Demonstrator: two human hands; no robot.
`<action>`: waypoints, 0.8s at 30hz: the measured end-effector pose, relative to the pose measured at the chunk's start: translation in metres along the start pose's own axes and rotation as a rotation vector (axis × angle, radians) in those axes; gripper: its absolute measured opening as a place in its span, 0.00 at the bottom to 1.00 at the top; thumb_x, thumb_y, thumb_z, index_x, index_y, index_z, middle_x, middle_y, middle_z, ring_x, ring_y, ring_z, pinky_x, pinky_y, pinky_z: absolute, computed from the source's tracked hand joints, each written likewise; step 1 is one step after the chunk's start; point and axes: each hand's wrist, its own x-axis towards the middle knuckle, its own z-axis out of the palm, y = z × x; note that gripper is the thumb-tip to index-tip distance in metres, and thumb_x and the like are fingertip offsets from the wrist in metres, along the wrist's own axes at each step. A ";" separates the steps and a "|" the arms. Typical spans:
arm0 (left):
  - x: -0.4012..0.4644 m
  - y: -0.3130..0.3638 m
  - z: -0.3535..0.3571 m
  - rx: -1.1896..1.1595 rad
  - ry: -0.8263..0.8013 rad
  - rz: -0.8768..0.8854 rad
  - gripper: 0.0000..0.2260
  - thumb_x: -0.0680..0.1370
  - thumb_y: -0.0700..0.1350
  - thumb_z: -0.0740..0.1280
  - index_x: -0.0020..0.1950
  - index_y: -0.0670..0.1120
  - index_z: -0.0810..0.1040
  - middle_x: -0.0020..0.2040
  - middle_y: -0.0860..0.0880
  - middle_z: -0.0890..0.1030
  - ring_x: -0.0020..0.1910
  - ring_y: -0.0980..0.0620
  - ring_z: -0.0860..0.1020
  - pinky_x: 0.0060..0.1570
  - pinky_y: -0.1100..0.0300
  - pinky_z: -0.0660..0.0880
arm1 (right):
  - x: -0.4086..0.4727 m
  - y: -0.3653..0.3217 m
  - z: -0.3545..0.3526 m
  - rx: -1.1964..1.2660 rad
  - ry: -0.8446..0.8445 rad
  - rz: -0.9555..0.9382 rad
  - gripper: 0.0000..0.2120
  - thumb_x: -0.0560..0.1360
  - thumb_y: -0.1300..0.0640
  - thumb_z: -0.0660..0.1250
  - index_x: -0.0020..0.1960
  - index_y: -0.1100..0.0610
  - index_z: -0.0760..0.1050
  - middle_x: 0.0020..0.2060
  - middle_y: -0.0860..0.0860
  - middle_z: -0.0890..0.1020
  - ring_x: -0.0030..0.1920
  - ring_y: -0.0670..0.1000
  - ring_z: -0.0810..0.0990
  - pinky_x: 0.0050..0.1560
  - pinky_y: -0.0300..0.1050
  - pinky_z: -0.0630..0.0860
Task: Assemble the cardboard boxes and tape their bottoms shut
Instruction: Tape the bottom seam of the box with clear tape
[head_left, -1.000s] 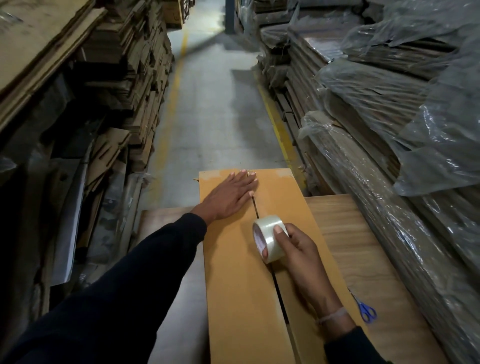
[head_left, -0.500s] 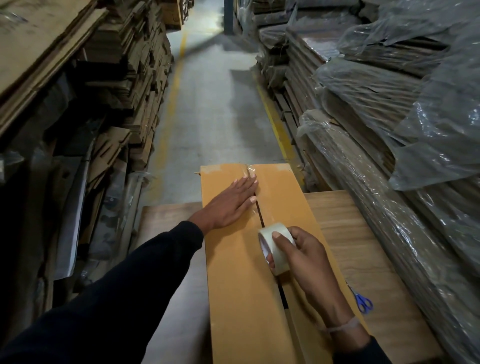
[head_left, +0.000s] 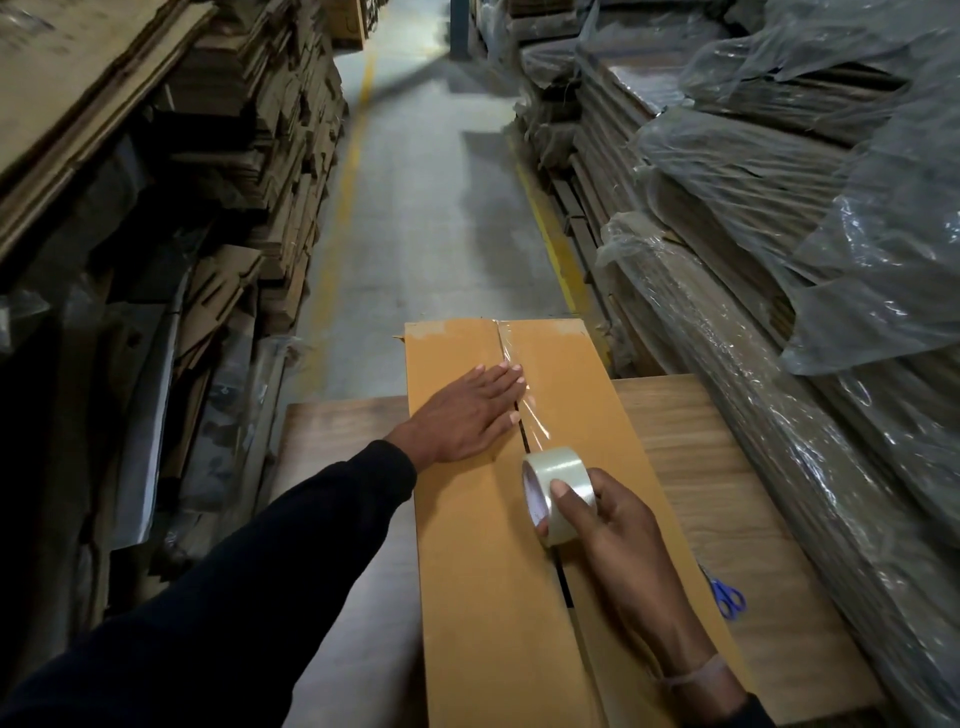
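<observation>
A long tan cardboard box (head_left: 472, 571) lies bottom up on the wooden table (head_left: 691, 457), its two flaps meeting at a dark centre seam. My left hand (head_left: 467, 415) rests flat on the left flap beside the seam, fingers spread. My right hand (head_left: 613, 525) grips a roll of clear tape (head_left: 556, 493) held just over the seam. A strip of clear tape (head_left: 519, 384) runs from the roll up the seam to the box's far edge.
Blue-handled scissors (head_left: 727, 597) lie on the table right of the box. Stacks of flat cardboard (head_left: 249, 156) line the left. Plastic-wrapped cardboard stacks (head_left: 779, 260) line the right. A concrete aisle (head_left: 431, 208) with yellow lines runs ahead.
My right hand has pulled the tape roll toward me along the seam, laying out more tape. My left hand has slid back a little on the left flap.
</observation>
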 end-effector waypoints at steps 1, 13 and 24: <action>0.000 0.001 0.000 0.012 -0.006 -0.003 0.34 0.84 0.63 0.36 0.86 0.46 0.50 0.86 0.47 0.49 0.85 0.50 0.45 0.83 0.53 0.42 | -0.001 0.001 -0.002 -0.032 0.019 0.003 0.11 0.83 0.50 0.68 0.46 0.53 0.85 0.38 0.49 0.87 0.38 0.47 0.85 0.39 0.37 0.78; -0.029 0.027 0.004 -0.106 0.010 0.245 0.27 0.87 0.51 0.48 0.86 0.44 0.55 0.86 0.45 0.53 0.86 0.50 0.48 0.84 0.49 0.44 | -0.039 0.023 -0.015 0.294 -0.058 -0.019 0.17 0.80 0.45 0.70 0.51 0.61 0.81 0.39 0.62 0.82 0.40 0.55 0.80 0.46 0.53 0.75; -0.032 0.027 0.001 -0.078 -0.066 0.284 0.29 0.85 0.53 0.50 0.84 0.42 0.59 0.85 0.43 0.56 0.84 0.47 0.56 0.83 0.45 0.51 | -0.045 0.064 -0.005 0.131 0.043 -0.214 0.08 0.84 0.54 0.69 0.56 0.59 0.79 0.43 0.53 0.84 0.42 0.51 0.82 0.43 0.46 0.79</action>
